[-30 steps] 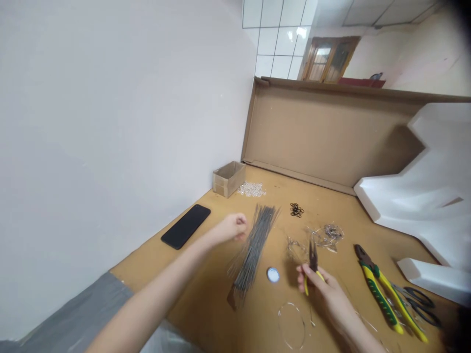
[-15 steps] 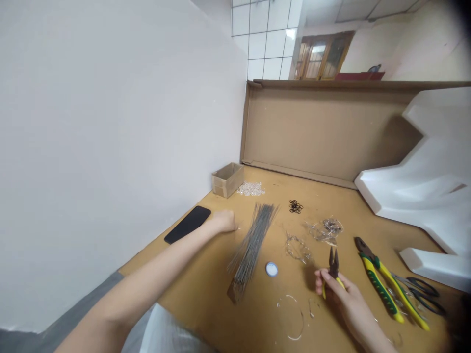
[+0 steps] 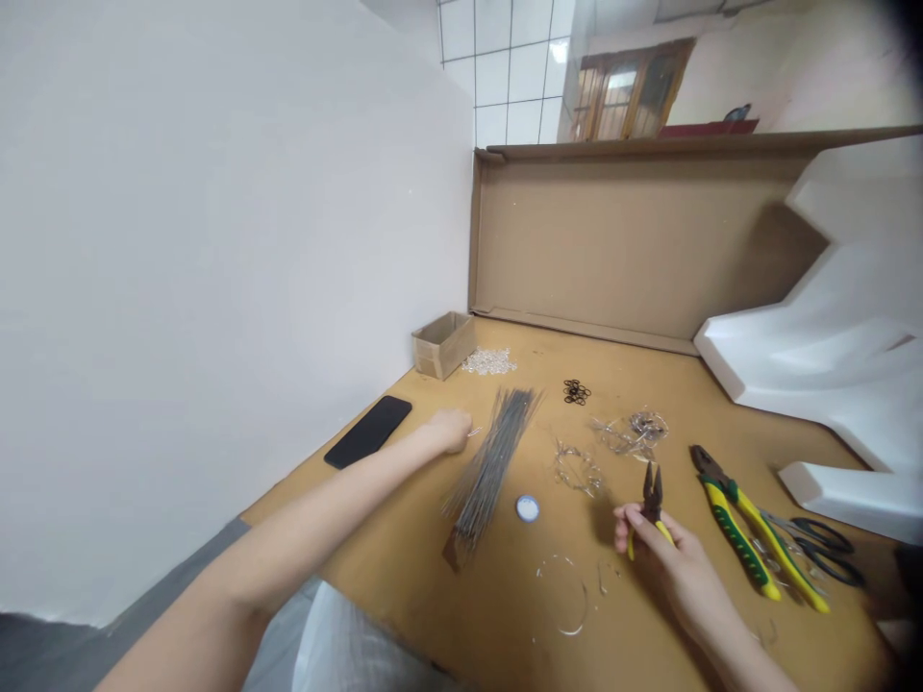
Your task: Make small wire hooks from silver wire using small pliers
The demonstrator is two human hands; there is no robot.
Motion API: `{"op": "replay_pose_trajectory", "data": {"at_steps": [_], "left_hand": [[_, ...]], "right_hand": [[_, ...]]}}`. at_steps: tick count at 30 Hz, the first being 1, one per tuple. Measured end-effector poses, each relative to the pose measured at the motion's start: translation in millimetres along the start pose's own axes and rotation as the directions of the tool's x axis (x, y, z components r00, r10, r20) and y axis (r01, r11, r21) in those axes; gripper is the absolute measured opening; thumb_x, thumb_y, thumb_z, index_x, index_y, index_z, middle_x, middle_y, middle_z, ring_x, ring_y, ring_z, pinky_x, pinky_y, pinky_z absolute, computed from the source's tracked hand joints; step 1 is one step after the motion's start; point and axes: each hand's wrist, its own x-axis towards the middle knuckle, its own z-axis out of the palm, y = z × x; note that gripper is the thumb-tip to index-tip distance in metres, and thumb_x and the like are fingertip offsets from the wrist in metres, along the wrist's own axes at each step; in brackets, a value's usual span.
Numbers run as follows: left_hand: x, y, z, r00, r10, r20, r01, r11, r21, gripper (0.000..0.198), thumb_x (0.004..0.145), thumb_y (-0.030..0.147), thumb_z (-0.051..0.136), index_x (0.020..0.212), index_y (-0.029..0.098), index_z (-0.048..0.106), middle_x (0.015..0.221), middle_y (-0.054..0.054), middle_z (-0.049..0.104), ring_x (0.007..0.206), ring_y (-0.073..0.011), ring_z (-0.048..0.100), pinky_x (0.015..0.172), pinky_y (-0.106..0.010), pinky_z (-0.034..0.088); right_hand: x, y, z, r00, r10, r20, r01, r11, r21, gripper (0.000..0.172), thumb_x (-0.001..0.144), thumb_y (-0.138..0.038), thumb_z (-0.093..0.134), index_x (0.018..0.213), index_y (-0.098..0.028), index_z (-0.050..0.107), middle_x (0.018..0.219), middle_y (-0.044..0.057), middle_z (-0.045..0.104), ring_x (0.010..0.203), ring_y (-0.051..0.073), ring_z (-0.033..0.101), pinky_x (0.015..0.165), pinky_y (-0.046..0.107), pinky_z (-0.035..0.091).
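Note:
My right hand (image 3: 670, 548) is wrapped round small pliers (image 3: 653, 500) with yellow handles, their dark jaws pointing up and slightly apart. My left hand (image 3: 452, 430) reaches far across the table with curled fingers, its fingertips mostly hidden. Small shiny pieces (image 3: 474, 432) show right beside those fingertips; I cannot tell whether they are held. Just right of this hand lies a bundle of thin grey wires (image 3: 497, 466). A tangle of bent wire (image 3: 577, 468) is left of the pliers, and a thin wire ring (image 3: 566, 596) lies nearer to me.
Larger yellow-green pliers (image 3: 735, 524) and black-handled scissors (image 3: 829, 550) lie at the right. A phone (image 3: 369, 431), a small cardboard box (image 3: 443, 346), a heap of clear bits (image 3: 488, 361), black rings (image 3: 576, 391) and a round blue-white piece (image 3: 527, 508) are on the table. White foam (image 3: 808, 356) stands at the right.
The view has shifted slightly, so the table appears higher. My left hand has moved a little right, and shiny pieces show more clearly at its fingertips. My right hand keeps the pliers.

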Motion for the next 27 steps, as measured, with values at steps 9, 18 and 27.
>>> {"op": "replay_pose_trajectory", "data": {"at_steps": [9,18,27], "left_hand": [[9.8,-35.0,-22.5,0.924,0.088,-0.372,-0.29,0.794,-0.534,0.01,0.075,0.027,0.046,0.076,0.017,0.044,0.075,-0.004,0.063,0.068,-0.0144,0.061,0.056,-0.024,0.046],[14.9,-45.0,33.2,0.897,0.014,-0.442,-0.384,0.522,-0.762,0.022,0.07,0.035,0.055,0.072,0.017,0.041,0.059,-0.001,0.06,0.052,-0.0112,0.056,0.048,-0.022,0.044],[15.4,-44.2,41.4,0.916,-0.03,-0.401,-0.333,0.501,-0.799,0.019,0.065,0.027,0.06,0.068,0.017,0.044,0.057,0.002,0.059,0.048,-0.0088,0.051,0.045,-0.019,0.038]], "right_hand": [[3.3,7.9,-9.1,0.999,-0.021,0.032,0.018,0.997,0.069,0.032,0.075,-0.043,0.06,0.088,-0.014,0.061,0.068,0.005,0.06,0.065,0.018,0.054,0.064,0.031,0.041],[4.7,8.9,-7.0,1.0,0.001,0.018,-0.002,0.998,0.061,0.03,0.075,-0.043,0.06,0.084,-0.015,0.061,0.068,0.006,0.06,0.065,0.018,0.053,0.063,0.031,0.042],[6.7,13.7,-7.1,0.999,0.047,0.005,-0.047,0.997,0.056,0.03,0.074,-0.044,0.061,0.084,-0.016,0.061,0.068,0.005,0.06,0.067,0.019,0.054,0.065,0.031,0.041]]}}
